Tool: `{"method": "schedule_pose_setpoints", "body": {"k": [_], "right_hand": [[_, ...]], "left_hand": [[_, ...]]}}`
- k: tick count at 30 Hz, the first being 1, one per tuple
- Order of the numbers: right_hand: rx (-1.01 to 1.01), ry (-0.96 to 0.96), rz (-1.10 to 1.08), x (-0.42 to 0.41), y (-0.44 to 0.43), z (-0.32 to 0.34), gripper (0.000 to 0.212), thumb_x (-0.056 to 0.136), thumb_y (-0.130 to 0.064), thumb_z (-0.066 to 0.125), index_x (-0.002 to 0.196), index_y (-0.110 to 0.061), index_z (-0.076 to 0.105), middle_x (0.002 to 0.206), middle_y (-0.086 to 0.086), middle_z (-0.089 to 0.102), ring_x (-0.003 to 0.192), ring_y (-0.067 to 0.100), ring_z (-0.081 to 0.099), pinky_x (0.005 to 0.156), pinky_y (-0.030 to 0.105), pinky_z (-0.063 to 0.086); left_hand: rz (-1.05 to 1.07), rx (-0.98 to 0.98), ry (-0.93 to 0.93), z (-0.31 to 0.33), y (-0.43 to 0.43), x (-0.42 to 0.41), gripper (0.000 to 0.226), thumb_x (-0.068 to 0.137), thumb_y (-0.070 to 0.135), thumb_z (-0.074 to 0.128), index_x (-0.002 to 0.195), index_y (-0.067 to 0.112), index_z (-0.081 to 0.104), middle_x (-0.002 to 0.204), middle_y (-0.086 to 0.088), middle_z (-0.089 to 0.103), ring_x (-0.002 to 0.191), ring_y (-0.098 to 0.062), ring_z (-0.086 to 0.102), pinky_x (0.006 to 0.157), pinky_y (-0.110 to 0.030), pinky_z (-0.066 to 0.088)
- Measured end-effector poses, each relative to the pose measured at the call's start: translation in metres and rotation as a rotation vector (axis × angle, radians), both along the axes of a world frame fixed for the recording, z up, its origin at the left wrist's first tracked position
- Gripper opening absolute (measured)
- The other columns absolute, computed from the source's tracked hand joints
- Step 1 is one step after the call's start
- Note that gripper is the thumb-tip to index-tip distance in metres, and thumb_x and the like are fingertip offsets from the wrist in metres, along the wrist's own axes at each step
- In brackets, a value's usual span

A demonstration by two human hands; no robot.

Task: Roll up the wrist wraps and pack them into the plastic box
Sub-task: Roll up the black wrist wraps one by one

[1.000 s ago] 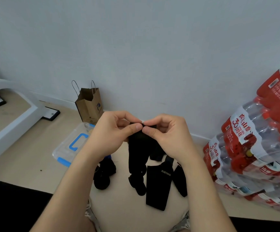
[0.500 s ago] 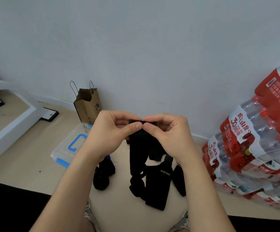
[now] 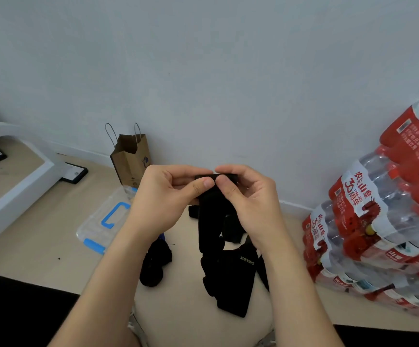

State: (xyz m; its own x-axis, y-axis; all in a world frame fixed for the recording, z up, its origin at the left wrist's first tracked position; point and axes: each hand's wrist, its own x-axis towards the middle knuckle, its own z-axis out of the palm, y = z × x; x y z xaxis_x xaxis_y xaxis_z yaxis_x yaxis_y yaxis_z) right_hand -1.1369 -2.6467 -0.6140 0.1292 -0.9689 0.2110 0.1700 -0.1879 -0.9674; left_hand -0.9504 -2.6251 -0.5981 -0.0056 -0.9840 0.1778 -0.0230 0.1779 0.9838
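Black and held up in front of the wall, the wrist wrap (image 3: 209, 221) hangs with its long axis vertical, its top end level between the hands and its loose tail dropping toward the floor (image 3: 40, 241). The left hand (image 3: 168, 196) and right hand (image 3: 251, 204) meet at that top end, each pinching it, fingers (image 3: 202, 186) curled and clamped on the fabric, thumbs nearly touching. Below lie more black wraps: a flat one (image 3: 236, 284) marked XUEYING, and a bunched one (image 3: 154, 261) to the left. The clear plastic box (image 3: 98, 226) with blue handle sits on the floor at left, partly hidden by the left wrist. A brown paper bag (image 3: 130, 159) stands behind it against the wall; packs of water bottles (image 3: 378, 221) are stacked at right.
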Motion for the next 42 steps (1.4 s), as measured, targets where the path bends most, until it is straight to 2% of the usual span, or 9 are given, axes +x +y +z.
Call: {"method": "schedule_pose_setpoints", "body": {"k": [4, 10, 14, 20, 24, 29, 34, 36, 42], "right_hand": [[0.032, 0.120, -0.006, 0.008, -0.002, -0.002, 0.023, 0.114, -0.024, 0.054, 0.112, -0.018, 0.076, 0.107, -0.002, 0.080, 0.106, 0.014, 0.075, 0.089, 0.024, 0.057], [0.010, 0.183, 0.035, 0.008, -0.004, -0.002, 0.024, 0.111, -0.034, 0.052, 0.103, -0.032, 0.074, 0.101, -0.009, 0.076, 0.101, 0.012, 0.071, 0.090, 0.030, 0.057], [-0.016, 0.285, 0.069, 0.008, -0.003, -0.002, 0.022, 0.110, -0.045, 0.050, 0.107, -0.038, 0.070, 0.103, -0.013, 0.074, 0.103, 0.011, 0.071, 0.091, 0.033, 0.059], [-0.030, 0.194, -0.017, 0.016, -0.002, -0.006, 0.012, 0.106, -0.039, 0.058, 0.106, -0.034, 0.070, 0.107, -0.005, 0.077, 0.106, 0.015, 0.073, 0.093, 0.036, 0.059], [-0.076, 0.219, -0.016, 0.022, -0.001, -0.007, 0.012, 0.108, -0.034, 0.057, 0.108, -0.029, 0.068, 0.105, -0.005, 0.076, 0.106, 0.015, 0.072, 0.094, 0.037, 0.059], [-0.006, 0.155, 0.003, 0.016, 0.001, -0.001, 0.019, 0.105, -0.050, 0.061, 0.102, -0.031, 0.066, 0.094, -0.002, 0.078, 0.089, 0.015, 0.075, 0.075, 0.032, 0.057], [-0.085, 0.161, 0.042, 0.006, -0.002, 0.000, 0.003, 0.101, -0.023, 0.070, 0.103, -0.025, 0.070, 0.100, 0.004, 0.080, 0.098, 0.023, 0.077, 0.083, 0.032, 0.061], [-0.077, 0.154, 0.073, 0.005, -0.002, 0.001, 0.005, 0.099, -0.019, 0.070, 0.104, -0.021, 0.070, 0.100, 0.006, 0.079, 0.098, 0.026, 0.075, 0.085, 0.034, 0.061], [-0.073, 0.315, -0.021, -0.001, -0.003, -0.002, 0.011, 0.096, -0.041, 0.076, 0.097, -0.030, 0.073, 0.089, 0.010, 0.077, 0.087, 0.034, 0.074, 0.081, 0.055, 0.060]], "left_hand": [[0.037, 0.023, 0.053, 0.000, 0.000, -0.001, 0.026, 0.075, 0.019, 0.092, 0.098, 0.009, 0.085, 0.089, -0.012, 0.084, 0.084, -0.027, 0.083, 0.071, -0.034, 0.067], [-0.170, 0.090, 0.131, -0.001, 0.002, 0.014, 0.025, 0.089, 0.020, 0.080, 0.113, 0.011, 0.084, 0.108, -0.018, 0.082, 0.100, -0.036, 0.081, 0.082, -0.038, 0.068], [-0.113, 0.083, 0.113, -0.005, 0.002, 0.012, 0.023, 0.079, 0.021, 0.088, 0.101, 0.015, 0.087, 0.101, -0.020, 0.082, 0.096, -0.037, 0.081, 0.082, -0.048, 0.068], [-0.055, 0.009, 0.008, -0.009, -0.002, 0.010, 0.014, 0.105, 0.020, 0.071, 0.116, 0.021, 0.081, 0.101, -0.011, 0.084, 0.096, -0.030, 0.082, 0.081, -0.044, 0.068], [-0.039, -0.039, -0.119, -0.012, -0.003, 0.004, 0.017, 0.101, 0.023, 0.077, 0.118, 0.024, 0.080, 0.102, -0.001, 0.084, 0.097, -0.020, 0.082, 0.089, -0.039, 0.067], [-0.052, -0.078, -0.060, -0.012, -0.005, 0.010, 0.020, 0.098, 0.015, 0.079, 0.115, 0.025, 0.083, 0.109, -0.002, 0.084, 0.104, -0.023, 0.081, 0.092, -0.035, 0.065], [-0.088, 0.002, 0.015, -0.011, -0.004, 0.013, 0.015, 0.099, 0.030, 0.079, 0.113, 0.026, 0.084, 0.107, -0.005, 0.084, 0.102, -0.024, 0.082, 0.084, -0.029, 0.064], [-0.026, -0.026, -0.037, -0.013, -0.005, 0.013, 0.014, 0.097, 0.025, 0.082, 0.110, 0.029, 0.084, 0.106, -0.001, 0.084, 0.102, -0.020, 0.081, 0.087, -0.027, 0.064], [0.006, -0.024, -0.041, -0.016, -0.002, 0.008, 0.028, 0.080, 0.019, 0.095, 0.105, 0.023, 0.084, 0.100, -0.003, 0.084, 0.093, -0.024, 0.083, 0.083, -0.031, 0.066]]}}
